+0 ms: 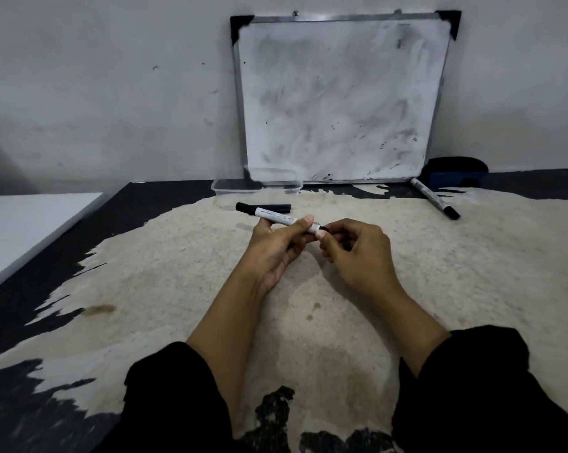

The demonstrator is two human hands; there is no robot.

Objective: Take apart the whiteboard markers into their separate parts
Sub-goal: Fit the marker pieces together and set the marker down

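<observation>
My left hand grips a white whiteboard marker with a black rear end, held level above the table's middle. My right hand pinches the marker's black tip end, right beside the left thumb. A loose black cap lies on the table just behind the held marker. A second capped marker lies at the back right, angled toward the whiteboard's corner.
A smudged whiteboard leans on the wall at the back. A clear plastic tub stands at its lower left, a blue eraser at its lower right. The worn table has a white panel at its left.
</observation>
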